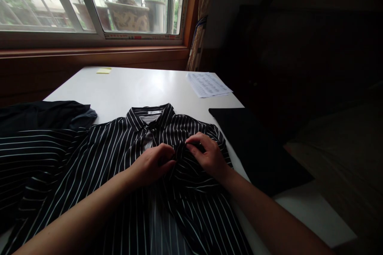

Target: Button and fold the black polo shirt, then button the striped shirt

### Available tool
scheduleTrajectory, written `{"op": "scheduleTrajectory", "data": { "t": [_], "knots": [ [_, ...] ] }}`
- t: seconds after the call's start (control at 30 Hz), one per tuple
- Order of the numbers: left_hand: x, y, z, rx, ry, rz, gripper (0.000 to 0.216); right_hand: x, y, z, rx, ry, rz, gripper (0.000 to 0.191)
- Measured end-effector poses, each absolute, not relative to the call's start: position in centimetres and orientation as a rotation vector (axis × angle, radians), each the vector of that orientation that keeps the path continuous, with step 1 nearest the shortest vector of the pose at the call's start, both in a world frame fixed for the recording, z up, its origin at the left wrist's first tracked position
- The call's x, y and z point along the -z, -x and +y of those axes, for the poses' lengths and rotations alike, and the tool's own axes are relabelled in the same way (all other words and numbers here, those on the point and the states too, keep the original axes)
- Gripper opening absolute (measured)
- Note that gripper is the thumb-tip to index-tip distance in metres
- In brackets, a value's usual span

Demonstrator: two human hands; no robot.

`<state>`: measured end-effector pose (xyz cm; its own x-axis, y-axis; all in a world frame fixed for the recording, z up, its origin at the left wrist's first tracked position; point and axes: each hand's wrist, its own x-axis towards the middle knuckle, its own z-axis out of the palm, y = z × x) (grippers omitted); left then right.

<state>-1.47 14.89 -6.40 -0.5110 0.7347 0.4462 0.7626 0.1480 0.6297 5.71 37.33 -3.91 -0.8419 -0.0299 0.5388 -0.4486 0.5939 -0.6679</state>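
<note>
A black shirt with thin white stripes (98,155) lies spread on a white table (140,87), collar toward the window. My left hand (152,163) and my right hand (206,155) meet at the shirt's front opening just below the collar. Both pinch the fabric edges there, fingers closed on the cloth. Whether a button sits between the fingers is hidden.
A dark garment (44,113) lies at the table's left. A black flat sheet (257,147) overhangs the table's right edge. Printed papers (208,84) and a yellow sticky note (103,70) lie at the far side. A window and curtain (203,20) stand behind.
</note>
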Motion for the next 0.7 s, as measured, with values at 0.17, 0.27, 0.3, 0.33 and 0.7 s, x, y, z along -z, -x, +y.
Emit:
{"op": "scheduleTrajectory", "data": {
  "t": [0.17, 0.27, 0.3, 0.33, 0.7],
  "knots": [
    [6.35, 1.45, 14.7, 1.474, 1.486, -2.322, 0.021, 3.96, -5.62, 37.46, -1.14, -0.297, -2.326, 0.007],
    [6.22, 1.48, 14.73, 1.463, 1.489, -2.302, 0.018, 3.96, -5.58, 37.45, -1.131, -0.278, -2.319, 0.006],
    [6.19, 1.5, 14.74, 1.458, 1.489, -2.301, 0.018, 3.97, -5.57, 37.43, -1.128, -0.275, -2.317, 0.006],
    [6.17, 1.52, 14.74, 1.452, 1.491, -2.3, 0.017, 3.98, -5.56, 37.42, -1.125, -0.274, -2.315, 0.007],
    [5.59, 1.4, 14.68, 1.598, 1.529, -2.371, 0.031, 4.03, -5.71, 37.24, -1.143, -0.314, -2.337, 0.008]
  ]
}}
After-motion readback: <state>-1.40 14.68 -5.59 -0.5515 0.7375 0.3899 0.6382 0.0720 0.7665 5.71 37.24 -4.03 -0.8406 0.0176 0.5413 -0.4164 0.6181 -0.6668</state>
